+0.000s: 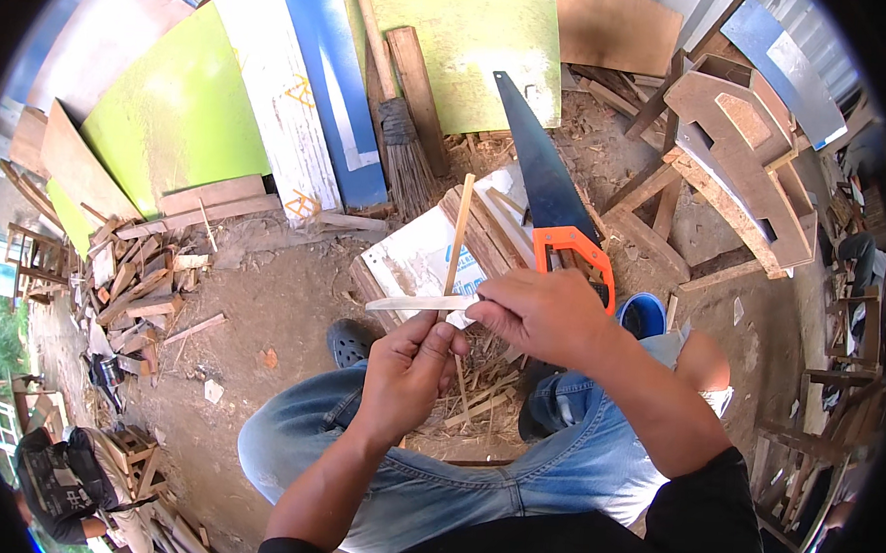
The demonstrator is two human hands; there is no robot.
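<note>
A white board [399,259] is set left of the orange-handled handsaw [544,172]. Left of the saw's handle, the right hand [546,314] is closed firmly; farther left, the left hand [406,380] is held in a pinch. In that pinch a thin wooden strip [462,217] is gripped, left of the saw. Across it a knife [417,303], clasped by the right hand, is pointed away from the saw.
</note>
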